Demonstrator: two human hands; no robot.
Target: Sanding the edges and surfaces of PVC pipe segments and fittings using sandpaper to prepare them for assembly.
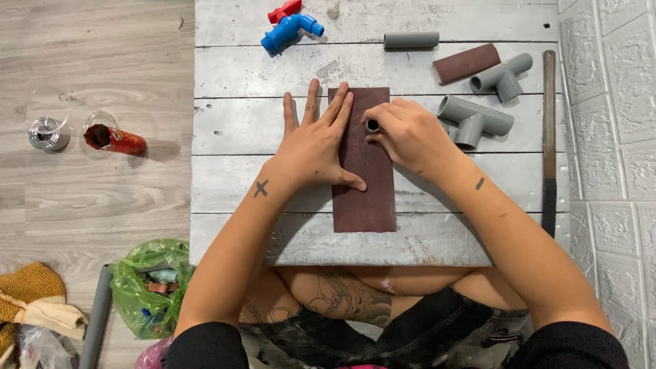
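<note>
Sandpaper lies at centre frame on the grey plank counter, its long axis running top to bottom. The left hand is spread flat, pinning its left edge. The right hand is closed around a short pipe piece, held end-down on the sheet's upper right, just beside the left fingertips.

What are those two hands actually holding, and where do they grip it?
The right hand pinches a short grey pipe piece around its sides, end-down on the brown sandpaper sheet. The left hand holds nothing; it lies flat, pressing the sheet down.
</note>
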